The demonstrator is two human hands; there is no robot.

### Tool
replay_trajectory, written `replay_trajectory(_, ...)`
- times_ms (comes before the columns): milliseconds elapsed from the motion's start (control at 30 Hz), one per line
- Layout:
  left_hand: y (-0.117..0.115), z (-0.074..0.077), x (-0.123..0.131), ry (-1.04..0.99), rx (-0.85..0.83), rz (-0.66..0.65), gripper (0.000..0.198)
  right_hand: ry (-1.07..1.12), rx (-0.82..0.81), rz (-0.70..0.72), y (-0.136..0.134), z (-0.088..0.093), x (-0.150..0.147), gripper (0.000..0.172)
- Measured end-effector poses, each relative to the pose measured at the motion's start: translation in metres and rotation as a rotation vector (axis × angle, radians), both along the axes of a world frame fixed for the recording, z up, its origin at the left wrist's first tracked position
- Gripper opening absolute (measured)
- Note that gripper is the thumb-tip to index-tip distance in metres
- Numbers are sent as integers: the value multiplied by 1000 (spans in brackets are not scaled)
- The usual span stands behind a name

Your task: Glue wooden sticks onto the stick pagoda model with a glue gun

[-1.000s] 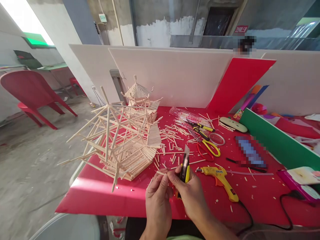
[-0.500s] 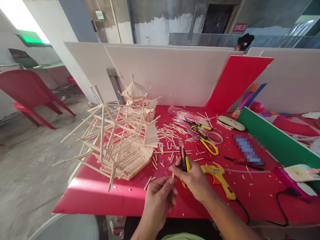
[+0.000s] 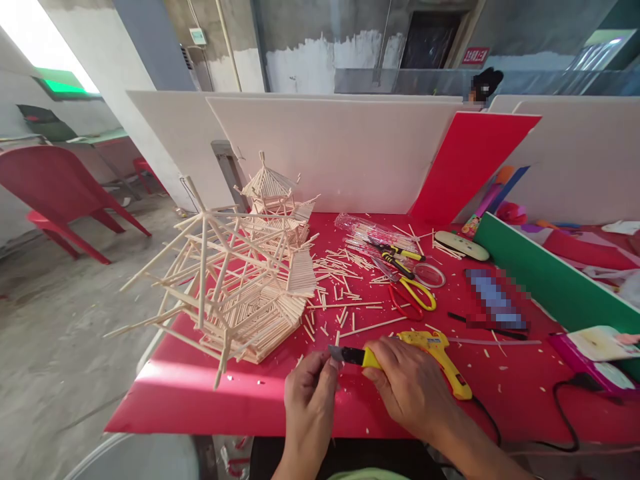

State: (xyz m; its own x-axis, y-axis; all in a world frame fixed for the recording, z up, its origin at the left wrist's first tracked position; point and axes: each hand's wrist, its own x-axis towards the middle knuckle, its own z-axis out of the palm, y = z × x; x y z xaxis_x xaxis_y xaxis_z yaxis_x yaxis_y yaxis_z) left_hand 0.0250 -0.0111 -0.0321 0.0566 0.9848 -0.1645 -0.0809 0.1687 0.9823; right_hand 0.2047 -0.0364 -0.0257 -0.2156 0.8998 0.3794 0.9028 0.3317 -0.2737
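Near the table's front edge my left hand (image 3: 311, 393) pinches a short wooden stick (image 3: 337, 339), whose tip pokes up above the fingers. My right hand (image 3: 407, 383) is wrapped round a yellow and black utility knife (image 3: 371, 358). Its blade points left and lies against the stick at my left fingertips. Cut stick pieces (image 3: 340, 267) are scattered beyond my hands. A frame of pale sticks (image 3: 227, 267) stands to the left, with a small peaked stick tower (image 3: 270, 183) behind it.
A yellow glue gun (image 3: 445, 363) lies right of my right hand, its black cord trailing forward. Pliers with yellow handles (image 3: 417, 293) and red-handled pliers (image 3: 405, 303) lie farther back. A green board (image 3: 555, 287) stands at the right, white panels (image 3: 325, 153) behind.
The knife has swung from upright to pointing left, its blade now at the stick. My right hand has turned over and moved slightly right; my left hand has shifted slightly left.
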Motion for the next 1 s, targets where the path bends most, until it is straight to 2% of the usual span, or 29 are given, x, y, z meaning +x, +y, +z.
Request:
replay_trajectory(200, -8, 12, -7, -22, -20, -3, 39, -87, 183, 27, 6, 0, 4, 38)
replay_trajectory(400, -9, 16, -8, -138, -123, -24, 39, -81, 186, 34, 4, 8, 4, 40)
replay_trajectory(500, -6, 14, -10, -174, -153, -84, 41, -30, 99, 47, 0, 11, 0, 34)
replay_trajectory(633, -4, 12, -13, -86, -51, -132, 38, 94, -93, 82, -5, 16, -7, 28)
replay_trajectory(833, -3, 10, -13, 44, 43, -97, 35, 194, -160, 8, -8, 21, -7, 25)
replay_trajectory(900, -3, 11, -12, 49, 57, -126, 36, 350, -262, -23, -5, 23, -7, 26)
replay_trajectory(1000, -4, 12, -9, 33, 43, -215, 38, 720, -414, -109, 6, 25, -12, 31)
